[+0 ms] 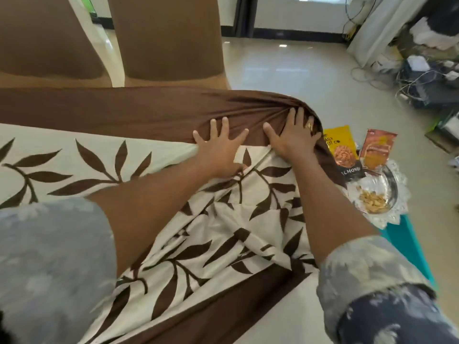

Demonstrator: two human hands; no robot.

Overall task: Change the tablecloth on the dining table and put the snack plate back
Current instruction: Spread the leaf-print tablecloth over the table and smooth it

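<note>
Tablecloth (223,219): soft, light, limp fabric, cream with brown leaf print and a brown border, lying over the table, bunched and creased by the far right corner. Judged to drape and wrinkle easily, so flat palms will smooth it and the border hem is the place to pinch for pulling.

Left hand (219,147): open, fingers spread, palm flat on the cloth where the print meets the brown border. Gripping nothing.

Right hand (293,137): open too, palm down just right of the left hand, fingers pressing into the gathered brown folds at the corner. A ring shows on 1 finger. Whether the fingertips hook the hem I cannot tell.

Both arms reach forward, nearly straight, patterned sleeves pushed up near the elbows.

Right of the cloth corner, off the table: snack plate (380,197) with nuts, on a teal surface (407,244), 2 snack packets (347,152) at its far edge. Plate not yet returned.

Beyond the cloth: 2 brown chair backs (164,38). Far right of it: cables and clutter (422,78) on the floor.
</note>
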